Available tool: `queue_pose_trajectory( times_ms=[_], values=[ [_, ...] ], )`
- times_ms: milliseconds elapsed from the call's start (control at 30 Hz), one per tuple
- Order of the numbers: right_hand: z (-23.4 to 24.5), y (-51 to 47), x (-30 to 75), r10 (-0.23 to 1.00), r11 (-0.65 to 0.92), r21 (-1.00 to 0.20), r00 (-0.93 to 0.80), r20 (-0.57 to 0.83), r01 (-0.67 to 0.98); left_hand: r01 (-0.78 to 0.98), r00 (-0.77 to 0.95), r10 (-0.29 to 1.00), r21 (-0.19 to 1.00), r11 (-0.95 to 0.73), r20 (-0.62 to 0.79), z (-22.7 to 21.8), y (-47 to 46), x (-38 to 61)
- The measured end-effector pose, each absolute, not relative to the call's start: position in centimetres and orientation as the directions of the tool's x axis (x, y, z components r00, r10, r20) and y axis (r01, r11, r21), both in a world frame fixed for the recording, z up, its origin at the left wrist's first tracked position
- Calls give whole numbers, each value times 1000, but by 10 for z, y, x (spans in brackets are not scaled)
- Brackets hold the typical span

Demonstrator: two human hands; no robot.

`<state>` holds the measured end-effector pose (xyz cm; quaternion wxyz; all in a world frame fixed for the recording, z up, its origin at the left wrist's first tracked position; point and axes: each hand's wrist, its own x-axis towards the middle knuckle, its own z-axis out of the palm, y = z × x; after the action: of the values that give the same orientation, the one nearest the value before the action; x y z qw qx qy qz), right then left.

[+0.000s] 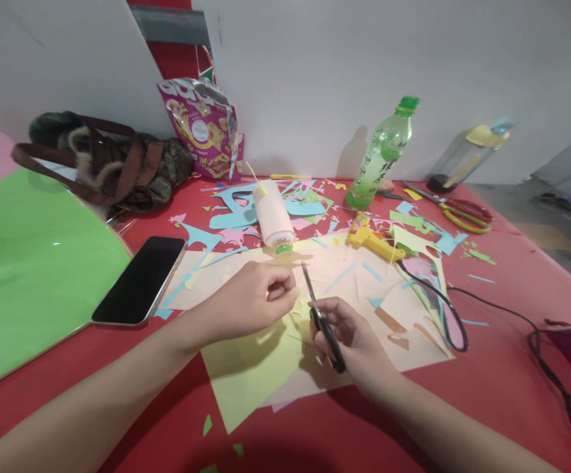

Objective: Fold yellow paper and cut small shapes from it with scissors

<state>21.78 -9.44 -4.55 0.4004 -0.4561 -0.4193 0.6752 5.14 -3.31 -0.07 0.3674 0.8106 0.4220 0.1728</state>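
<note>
My left hand [258, 295] is closed in a pinch, with a small yellow paper piece [296, 259], blurred, showing at its fingers. Just to the right, my right hand [349, 338] grips black-handled scissors [323, 328], whose narrow blades point up and away from me. The blade tips are close to the yellow piece. Under both hands lie a pale yellow paper sheet [236, 374] and cream paper [364, 302]. Beyond the left hand, a pale pink paper-wrapped bottle [274, 213] lies on its side, its green cap toward me.
A phone [140, 281] and green sheets [33, 269] lie left. Paper scraps [236, 210] cover the back of the red table [157, 407]. A yellow glue gun [371, 240] with a black cord, a green bottle [384, 154], larger scissors [462, 213], a bag [117, 157] and a snack pouch [204, 131] stand around.
</note>
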Motion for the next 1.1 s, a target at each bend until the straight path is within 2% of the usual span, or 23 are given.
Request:
queue_pose_trajectory(
  times_ms=[167,367,867,1100],
  values=[
    [-46,-92,221,969,-206,-946,-190,-161,-249,528,658,746,770,-358,-104,-2,-37,55],
    [-42,-92,220,980,-191,-957,-98,-173,-217,469,737,664,805,-364,-129,-6,-45,62],
    [-39,-91,221,956,-227,-962,-224,-191,-149,465,791,597,766,-444,-134,-10,-47,63],
    [-39,-91,219,956,-242,-956,-207,-206,-166,493,771,613,769,-406,-171,-9,-46,64]
  ],
)
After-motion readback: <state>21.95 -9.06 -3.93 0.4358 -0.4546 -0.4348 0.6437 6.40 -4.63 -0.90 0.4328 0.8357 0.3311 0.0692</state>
